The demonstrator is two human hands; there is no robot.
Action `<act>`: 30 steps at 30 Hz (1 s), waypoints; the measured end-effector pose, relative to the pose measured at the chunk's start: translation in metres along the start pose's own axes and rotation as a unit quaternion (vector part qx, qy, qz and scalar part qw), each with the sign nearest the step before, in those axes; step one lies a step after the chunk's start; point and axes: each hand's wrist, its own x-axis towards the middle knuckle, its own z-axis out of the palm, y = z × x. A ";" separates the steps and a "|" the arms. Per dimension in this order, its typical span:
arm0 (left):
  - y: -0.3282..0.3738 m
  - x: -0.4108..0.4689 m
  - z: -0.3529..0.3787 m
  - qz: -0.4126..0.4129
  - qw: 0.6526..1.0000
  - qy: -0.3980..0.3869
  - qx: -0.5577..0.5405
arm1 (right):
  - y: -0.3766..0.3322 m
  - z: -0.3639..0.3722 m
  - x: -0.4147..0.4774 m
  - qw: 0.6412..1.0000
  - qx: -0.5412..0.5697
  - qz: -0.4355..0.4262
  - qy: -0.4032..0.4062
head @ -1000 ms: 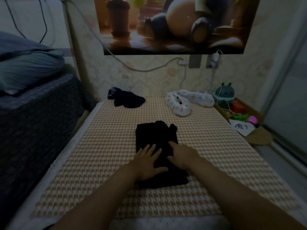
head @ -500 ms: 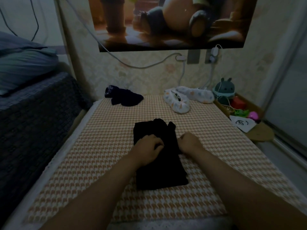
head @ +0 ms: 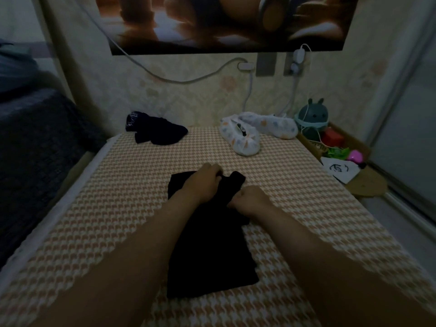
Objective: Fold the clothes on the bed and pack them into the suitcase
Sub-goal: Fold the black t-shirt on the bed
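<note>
While left hand (head: 203, 182) and right hand (head: 251, 200) fingers clamp the far end of the black folded fabric garment (head: 207, 251), uneven pull risks skewing the fold.

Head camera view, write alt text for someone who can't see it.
The left hand and right hand grip the far end of a black garment on a checked bed cover. A crumpled dark garment and a white patterned garment lie farther back.

Folded black garment (head: 207, 251) flat on bed (head: 118, 208); crumpled dark garment (head: 155, 132), perhaps white patterned clothes (head: 245, 140), at far edge.
</note>
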 end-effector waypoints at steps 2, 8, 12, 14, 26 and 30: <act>0.004 0.008 0.003 -0.005 1.000 -0.010 -0.011 | -0.001 -0.001 -0.004 0.999 -0.015 -0.030 0.015; 0.026 0.028 -0.002 -0.025 0.989 -0.144 -0.011 | -0.002 -0.005 -0.011 0.998 0.038 -0.050 0.011; 0.021 0.029 -0.010 -0.044 0.980 -0.077 -0.178 | 0.005 -0.007 -0.003 0.996 0.074 -0.038 0.016; 0.016 0.023 -0.018 -0.076 0.960 -0.045 -0.266 | 0.007 -0.007 0.001 0.996 0.073 -0.041 0.020; -0.037 -0.010 -0.042 -0.051 0.984 0.048 -0.165 | -0.024 -0.002 -0.026 0.960 -0.137 -0.242 0.029; -0.029 -0.025 -0.051 -0.013 0.988 0.131 -0.081 | -0.042 0.010 -0.048 0.974 -0.050 -0.182 -0.125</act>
